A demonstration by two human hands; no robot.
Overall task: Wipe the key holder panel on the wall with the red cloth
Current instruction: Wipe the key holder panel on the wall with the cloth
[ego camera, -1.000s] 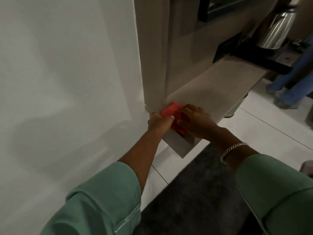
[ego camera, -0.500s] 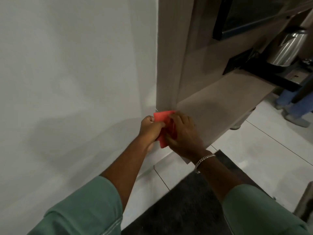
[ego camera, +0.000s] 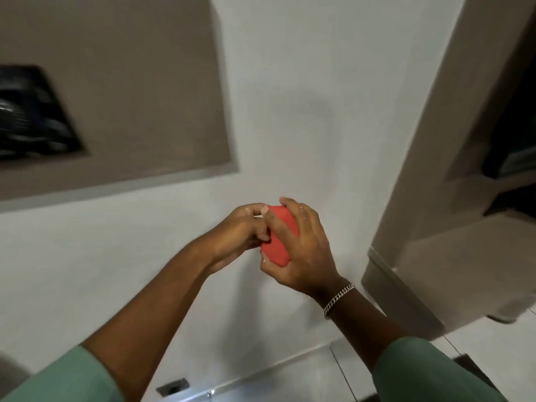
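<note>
The red cloth point(ego camera: 280, 236) is bunched between both hands in front of the white wall. My right hand point(ego camera: 301, 250) wraps around it from the right, fingers curled over its top and bottom. My left hand point(ego camera: 240, 230) pinches its left edge with the fingertips. A taupe panel point(ego camera: 130, 91) with a pale lower border is set on the wall at the upper left, above and left of my hands. A dark, blurred shape point(ego camera: 32, 114) sits on the panel's left part; I cannot tell what it is.
A beige wooden cabinet point(ego camera: 452, 169) with a lower shelf juts out on the right, close to my right wrist. A floor socket point(ego camera: 172, 387) lies at the wall's foot. Pale floor tiles point(ego camera: 493, 335) and a dark mat corner point(ego camera: 475, 369) are at the lower right.
The view has swung left and up from the cabinet to the wall, bringing the taupe panel into sight. Both hands lifted the red cloth off the cabinet corner and now hold it mid-air.
</note>
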